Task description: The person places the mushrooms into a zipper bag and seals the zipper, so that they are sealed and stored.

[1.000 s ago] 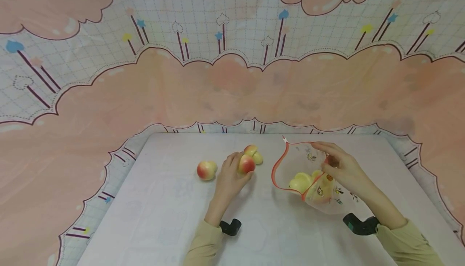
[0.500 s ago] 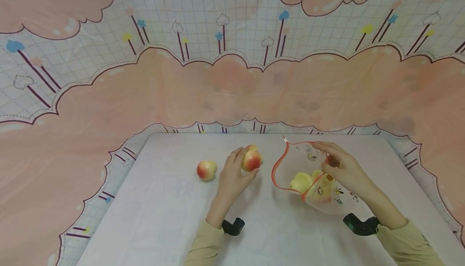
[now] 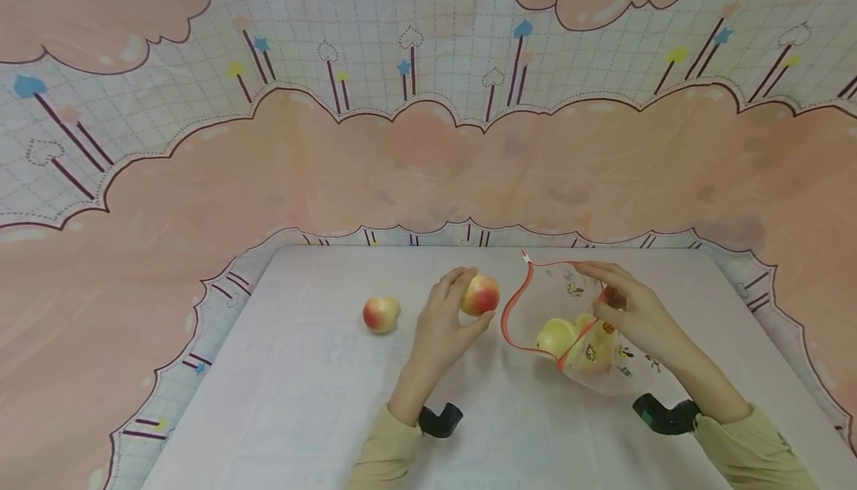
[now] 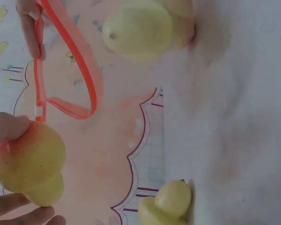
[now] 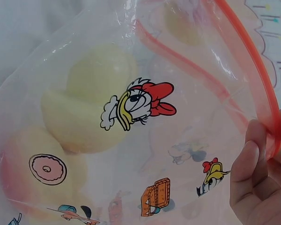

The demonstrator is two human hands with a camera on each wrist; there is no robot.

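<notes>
My left hand (image 3: 442, 330) holds a red-and-yellow peach (image 3: 482, 295) between thumb and fingers, just left of the bag's mouth. Up close in the left wrist view, this peach (image 4: 32, 157) has a large lobe and a smaller yellow one. A clear plastic zip bag (image 3: 514, 315) with an orange-red zipper and cartoon prints stands with its mouth open toward the left. My right hand (image 3: 632, 311) pinches the zipper edge of the bag (image 5: 271, 98). Inside lie yellow fruits (image 5: 100, 75) and a reddish one (image 5: 35, 161), seen through the film.
Another red-and-yellow peach (image 3: 382, 314) rests on the white table (image 3: 308, 393), left of my left hand. Black curved pieces (image 3: 442, 421) sit at both wrists. Behind the table hangs a printed cloth (image 3: 375, 170) with cloud shapes.
My left hand has moved right with the peach, closer to the bag's mouth. The fruit that showed behind it a second ago is out of sight. The right hand and bag stay put.
</notes>
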